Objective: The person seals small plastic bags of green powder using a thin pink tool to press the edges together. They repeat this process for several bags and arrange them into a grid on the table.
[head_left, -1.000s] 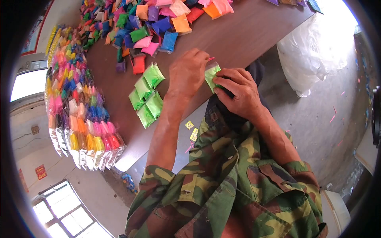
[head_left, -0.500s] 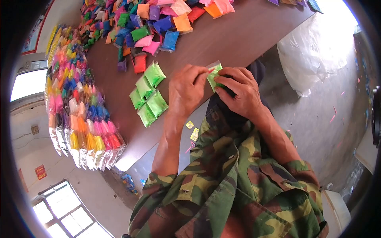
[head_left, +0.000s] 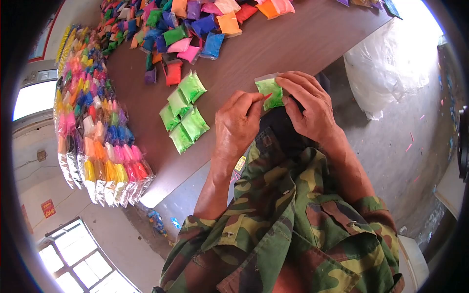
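Note:
Between the thumb and fingers of my right hand [head_left: 309,106] is a small clear bag of bright green filling [head_left: 269,92], held by its right side near the table edge. My left hand [head_left: 238,122] is closed in a pinch on a thin red stick [head_left: 267,96], whose tip lies over the face of the green bag. Just left of my left hand, several more green bags [head_left: 194,124] lie close together on the brown table [head_left: 146,132].
Many small coloured bags [head_left: 173,36] are heaped at the far side of the table. Long clear packs of mixed colours [head_left: 97,141] stand in rows along the left. A large clear plastic sack [head_left: 381,73] is on the right, above a floor with scattered pink strips [head_left: 408,146].
My right hand has moved slightly right and up, and more of the green bag shows. My left hand has come a little right and lower, still pinching the red stick.

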`<action>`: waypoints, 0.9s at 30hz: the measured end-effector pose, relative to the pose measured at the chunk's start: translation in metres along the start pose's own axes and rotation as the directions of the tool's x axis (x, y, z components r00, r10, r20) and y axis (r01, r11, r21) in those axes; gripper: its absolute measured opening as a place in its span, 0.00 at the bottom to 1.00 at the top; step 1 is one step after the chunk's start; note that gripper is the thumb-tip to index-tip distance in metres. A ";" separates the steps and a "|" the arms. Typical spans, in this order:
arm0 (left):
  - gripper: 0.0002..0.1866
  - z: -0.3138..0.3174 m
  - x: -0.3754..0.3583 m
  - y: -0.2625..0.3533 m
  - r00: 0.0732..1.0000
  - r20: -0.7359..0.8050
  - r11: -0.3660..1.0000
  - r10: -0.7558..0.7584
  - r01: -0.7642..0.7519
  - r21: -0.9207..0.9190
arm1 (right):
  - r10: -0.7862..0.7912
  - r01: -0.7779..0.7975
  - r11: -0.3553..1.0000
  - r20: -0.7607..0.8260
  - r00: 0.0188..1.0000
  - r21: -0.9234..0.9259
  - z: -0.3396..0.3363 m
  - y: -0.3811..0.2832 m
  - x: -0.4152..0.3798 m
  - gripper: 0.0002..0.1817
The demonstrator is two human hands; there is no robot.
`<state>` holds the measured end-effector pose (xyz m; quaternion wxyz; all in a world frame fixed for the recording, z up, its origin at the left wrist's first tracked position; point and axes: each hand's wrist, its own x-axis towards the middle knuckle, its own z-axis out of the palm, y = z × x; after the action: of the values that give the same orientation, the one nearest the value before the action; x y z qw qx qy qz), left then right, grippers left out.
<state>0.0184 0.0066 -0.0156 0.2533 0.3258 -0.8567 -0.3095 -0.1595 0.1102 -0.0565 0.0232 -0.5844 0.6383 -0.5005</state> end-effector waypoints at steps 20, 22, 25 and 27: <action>0.04 0.014 -0.010 -0.031 0.986 -0.161 0.994 0.034 -0.017 0.107 | 0.039 -0.039 0.999 0.095 0.995 0.001 0.019 0.000 -0.002 0.18; 0.04 0.010 -0.002 -0.039 0.981 -0.188 0.986 0.052 -0.020 0.166 | 0.046 -0.045 0.999 0.103 0.994 -0.006 0.019 -0.002 -0.001 0.18; 0.04 0.001 -0.005 -0.020 0.980 -0.192 0.998 -0.052 0.058 0.021 | 0.050 -0.048 0.998 0.096 0.994 -0.030 0.018 -0.002 -0.003 0.18; 0.04 0.010 -0.015 -0.017 0.986 -0.165 1.000 0.002 0.002 0.023 | 0.043 -0.041 0.999 0.088 0.995 -0.029 0.019 -0.001 -0.001 0.18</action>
<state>0.0289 0.0104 -0.0375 0.3197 0.3532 -0.8363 -0.2713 -0.1461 0.0994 -0.0660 0.0540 -0.5927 0.6554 -0.4650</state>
